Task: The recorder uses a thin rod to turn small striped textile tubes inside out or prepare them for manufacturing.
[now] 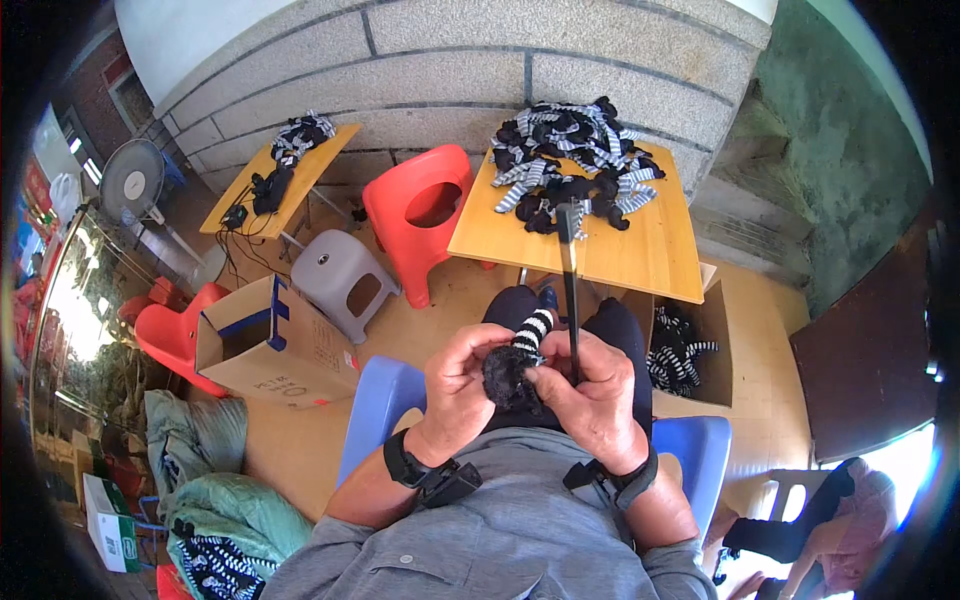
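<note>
In front of my lap, my left hand (458, 390) and my right hand (598, 400) hold a small fabric piece between them. It has a fuzzy black end (508, 376) and a black-and-white striped tube (532, 332) pointing away from me. My left fingers curl around the black end's left side. The right thumb and fingers pinch its right edge. A long dark rod (570, 290) stands upright at my right fingers; whether they grip it I cannot tell. Beyond, a heap of similar striped and black pieces (570, 140) covers much of a wooden table (640, 265).
An open carton (715, 350) with striped pieces stands right of my legs. Leftward are a cardboard box (290, 360), a grey stool (345, 280), red chairs (410, 240), a second table (290, 205) and a green sack (245, 510). Another person (840, 520) sits at lower right.
</note>
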`<state>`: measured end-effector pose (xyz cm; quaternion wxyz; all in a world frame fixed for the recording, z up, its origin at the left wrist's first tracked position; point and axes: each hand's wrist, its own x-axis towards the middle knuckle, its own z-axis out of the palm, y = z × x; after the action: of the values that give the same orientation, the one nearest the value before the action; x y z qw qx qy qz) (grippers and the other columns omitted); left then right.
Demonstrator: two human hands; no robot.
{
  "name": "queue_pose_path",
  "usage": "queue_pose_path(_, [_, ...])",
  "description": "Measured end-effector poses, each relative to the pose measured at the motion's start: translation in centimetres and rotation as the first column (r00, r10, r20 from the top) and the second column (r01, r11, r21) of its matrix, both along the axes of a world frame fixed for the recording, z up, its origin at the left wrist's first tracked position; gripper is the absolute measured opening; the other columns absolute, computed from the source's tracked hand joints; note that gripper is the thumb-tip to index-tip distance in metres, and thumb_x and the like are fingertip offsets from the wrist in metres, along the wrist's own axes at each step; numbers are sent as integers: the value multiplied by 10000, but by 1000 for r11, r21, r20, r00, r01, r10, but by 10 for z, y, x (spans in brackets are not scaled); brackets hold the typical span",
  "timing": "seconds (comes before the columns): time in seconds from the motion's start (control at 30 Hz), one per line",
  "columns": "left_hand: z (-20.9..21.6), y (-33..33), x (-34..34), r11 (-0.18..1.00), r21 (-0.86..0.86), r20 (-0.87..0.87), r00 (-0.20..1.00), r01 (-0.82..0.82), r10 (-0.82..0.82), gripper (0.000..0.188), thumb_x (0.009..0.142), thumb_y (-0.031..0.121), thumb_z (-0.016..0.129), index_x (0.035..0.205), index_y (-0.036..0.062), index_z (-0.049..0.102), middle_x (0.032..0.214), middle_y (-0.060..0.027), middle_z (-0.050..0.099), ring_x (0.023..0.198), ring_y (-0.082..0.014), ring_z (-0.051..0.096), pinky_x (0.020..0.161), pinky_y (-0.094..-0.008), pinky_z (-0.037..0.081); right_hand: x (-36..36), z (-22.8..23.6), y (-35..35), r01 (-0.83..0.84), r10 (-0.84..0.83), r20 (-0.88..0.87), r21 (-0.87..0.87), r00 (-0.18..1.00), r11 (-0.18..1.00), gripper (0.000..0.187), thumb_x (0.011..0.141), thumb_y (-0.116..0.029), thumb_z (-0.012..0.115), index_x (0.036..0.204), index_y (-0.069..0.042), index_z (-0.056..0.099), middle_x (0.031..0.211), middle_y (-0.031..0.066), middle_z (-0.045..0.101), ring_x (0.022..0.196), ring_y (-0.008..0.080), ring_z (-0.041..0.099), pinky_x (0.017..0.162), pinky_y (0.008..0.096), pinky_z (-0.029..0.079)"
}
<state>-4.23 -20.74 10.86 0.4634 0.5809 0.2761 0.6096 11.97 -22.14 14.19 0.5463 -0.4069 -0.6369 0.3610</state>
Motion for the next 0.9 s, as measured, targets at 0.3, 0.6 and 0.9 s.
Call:
queue_pose_path(0.3, [2, 6, -6, 984, -103, 2, 989, 147, -148, 253, 874, -72, 625, 1112, -6, 573, 980, -53, 647, 900, -89, 613, 785, -222, 496, 1, 1, 0, 54, -59, 64, 89, 996, 995, 81, 747, 60, 635, 798, 16, 589, 651, 90, 544, 567, 150, 531, 529, 285, 424])
queue_pose_path(0.6, [18, 2, -11, 963, -181, -71, 974, 198, -213, 323, 865, -92, 620, 1162, 0, 531, 965, -56, 658, 859, -60, 613, 729, -201, 498, 3, 7, 1, -1, -12, 165, 77, 986, 997, 45, 771, 48, 618, 803, 28, 595, 650, 123, 546, 567, 210, 551, 528, 320, 425])
queue_pose_path(0.9, [9, 7, -12, 977, -110, -100, 976, 183, -194, 252, 855, -107, 602, 1087, -12, 581, 975, -66, 680, 860, -63, 624, 713, -194, 491, 13, 10, 2, -156, 113, 275, 142, 955, 978, 68, 798, 27, 631, 857, 29, 597, 668, 148, 536, 586, 315, 553, 538, 372, 425])
